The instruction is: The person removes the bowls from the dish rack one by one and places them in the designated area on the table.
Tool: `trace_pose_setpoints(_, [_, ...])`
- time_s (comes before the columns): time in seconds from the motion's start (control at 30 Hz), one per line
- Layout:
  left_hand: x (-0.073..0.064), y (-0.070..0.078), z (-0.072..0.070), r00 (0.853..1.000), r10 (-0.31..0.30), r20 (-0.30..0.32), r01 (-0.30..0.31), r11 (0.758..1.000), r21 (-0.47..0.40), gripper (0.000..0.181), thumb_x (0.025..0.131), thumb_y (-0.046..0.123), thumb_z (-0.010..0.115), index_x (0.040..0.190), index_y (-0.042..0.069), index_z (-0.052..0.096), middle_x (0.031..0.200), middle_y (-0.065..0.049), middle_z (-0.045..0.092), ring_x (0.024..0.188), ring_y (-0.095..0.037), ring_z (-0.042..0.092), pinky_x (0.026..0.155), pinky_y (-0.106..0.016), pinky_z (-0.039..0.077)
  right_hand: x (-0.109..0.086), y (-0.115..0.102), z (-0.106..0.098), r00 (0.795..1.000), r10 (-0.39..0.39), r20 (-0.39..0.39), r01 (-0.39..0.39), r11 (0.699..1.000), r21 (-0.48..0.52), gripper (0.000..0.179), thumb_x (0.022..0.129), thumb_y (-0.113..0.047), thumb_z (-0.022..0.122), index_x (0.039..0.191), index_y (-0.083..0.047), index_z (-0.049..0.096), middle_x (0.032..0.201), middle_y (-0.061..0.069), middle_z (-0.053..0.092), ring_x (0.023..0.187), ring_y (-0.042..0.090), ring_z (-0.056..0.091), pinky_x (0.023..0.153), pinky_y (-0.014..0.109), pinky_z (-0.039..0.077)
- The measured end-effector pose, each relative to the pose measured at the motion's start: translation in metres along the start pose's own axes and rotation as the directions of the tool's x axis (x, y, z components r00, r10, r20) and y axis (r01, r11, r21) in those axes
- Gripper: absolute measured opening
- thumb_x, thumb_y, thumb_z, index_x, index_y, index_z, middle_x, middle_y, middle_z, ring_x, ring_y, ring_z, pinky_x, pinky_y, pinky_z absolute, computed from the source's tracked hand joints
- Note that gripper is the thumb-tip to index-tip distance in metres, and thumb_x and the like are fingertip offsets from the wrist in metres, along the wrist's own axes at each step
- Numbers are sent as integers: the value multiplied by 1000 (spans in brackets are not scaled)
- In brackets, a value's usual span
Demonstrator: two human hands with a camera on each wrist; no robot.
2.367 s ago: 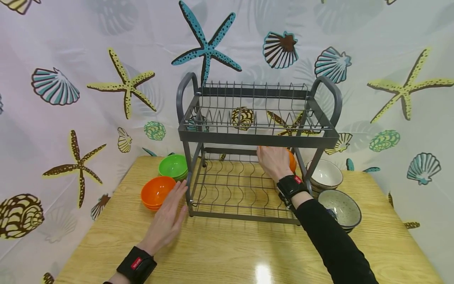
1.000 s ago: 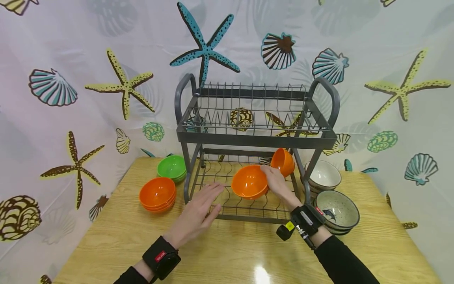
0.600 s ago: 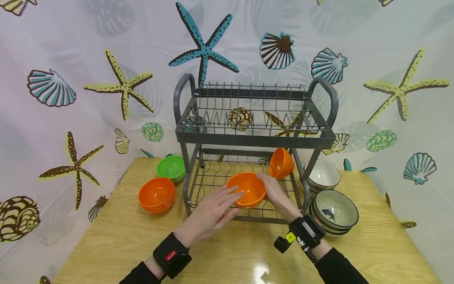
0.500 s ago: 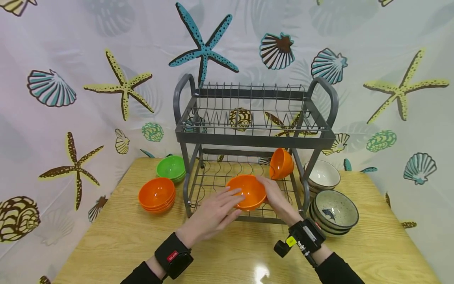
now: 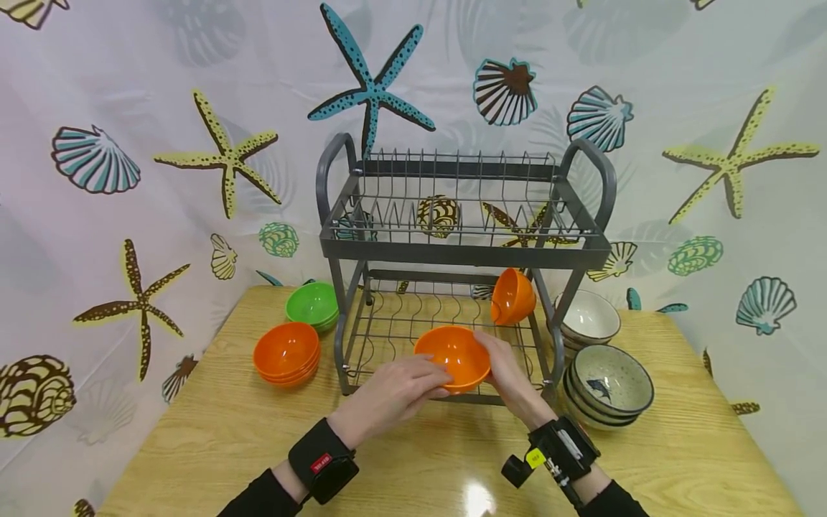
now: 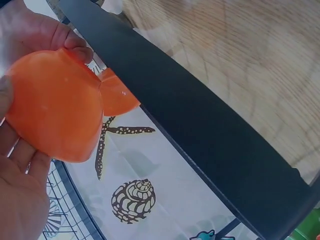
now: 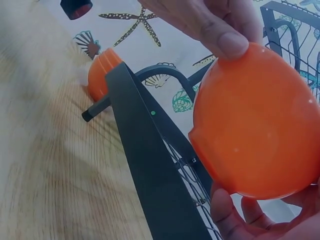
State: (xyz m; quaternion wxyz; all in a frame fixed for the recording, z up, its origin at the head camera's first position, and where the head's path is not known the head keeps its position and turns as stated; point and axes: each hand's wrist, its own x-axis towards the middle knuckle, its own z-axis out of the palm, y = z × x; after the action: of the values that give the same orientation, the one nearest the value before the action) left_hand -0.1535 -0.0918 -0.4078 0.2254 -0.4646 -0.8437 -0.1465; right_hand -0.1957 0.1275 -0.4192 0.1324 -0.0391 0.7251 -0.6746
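Observation:
Both hands hold an orange bowl (image 5: 455, 353) over the front of the dish rack's lower tier, its hollow tilted up and toward the head camera. My left hand (image 5: 393, 393) grips the left front rim, fingers over the edge. On the other side, my right hand (image 5: 510, 375) grips the bowl's right wall. Its smooth orange outside fills much of the right wrist view, with fingers at opposite edges. Another orange bowl (image 5: 513, 297) stands on its side at the back right of the lower tier.
The two-tier grey wire dish rack (image 5: 465, 253) stands mid-table. To its left are stacked orange bowls (image 5: 286, 352) and green bowls (image 5: 313, 304). At its right sit white bowls (image 5: 591, 316) and speckled bowls (image 5: 614, 382). A shell-patterned cloth (image 5: 220, 64) hangs behind.
The right hand has come out from the lower tier's back right, bringing the orange bowl forward. The left hand has moved right from beside the rack and taken hold of the bowl's rim.

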Motion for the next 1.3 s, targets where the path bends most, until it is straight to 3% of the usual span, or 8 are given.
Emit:
trace_pose_setpoints(0.23, [-2, 1, -1, 999, 5, 42, -6, 1000, 20, 15, 93, 24, 69, 103, 17, 77, 97, 4, 78, 89, -9, 73, 82, -21, 60, -2, 1, 1, 1000, -8, -9, 8, 999, -46, 53, 110, -35, 31, 147, 1, 46, 136, 24, 57, 96, 10, 65, 80, 21, 57])
trace_pose_setpoints(0.4, [-7, 0, -3, 998, -5, 68, 3, 1000, 17, 15, 91, 24, 71, 102, 17, 78, 94, 5, 79, 84, -8, 73, 79, -21, 60, -5, 3, 1, 999, -34, 9, 35, 995, -90, 54, 110, -37, 30, 146, -1, 47, 136, 24, 57, 97, 13, 68, 80, 22, 59])
trace_pose_setpoints(0.6, [-13, -5, -8, 998, -21, 55, 20, 1000, 20, 13, 91, 24, 71, 100, 18, 78, 94, 6, 79, 85, -7, 73, 79, -21, 60, -4, 6, -2, 996, -78, 38, 81, 993, -90, 54, 111, -36, 28, 146, 2, 46, 133, 25, 53, 91, 13, 72, 84, 31, 62])
trace_pose_setpoints(0.77, [-22, -11, -19, 998, -44, 47, 42, 998, 43, 16, 86, 11, 78, 101, 17, 78, 94, 7, 78, 87, -7, 73, 78, -22, 60, -5, 9, -7, 995, -90, 51, 93, 994, -61, 52, 111, -33, 28, 144, 3, 48, 126, 22, 52, 93, 18, 71, 87, 34, 62])
trace_pose_setpoints(0.97, [-34, -18, -34, 994, -100, 34, 100, 995, 18, 29, 83, -5, 74, 101, 18, 78, 93, 7, 79, 87, -9, 73, 78, -26, 61, -5, 12, -11, 994, -90, 62, 93, 995, -45, 52, 111, -33, 29, 144, 3, 48, 120, 13, 52, 103, 28, 70, 91, 32, 60])
trace_pose_setpoints(1.3, [-55, -30, -63, 984, -178, 3, 178, 982, 57, 20, 83, 5, 79, 99, 18, 77, 90, 7, 78, 83, -8, 72, 75, -29, 61, -2, 18, -13, 991, -87, 101, 91, 995, -33, 51, 111, -31, 34, 142, 6, 49, 123, 22, 54, 103, 26, 70, 90, 31, 59])
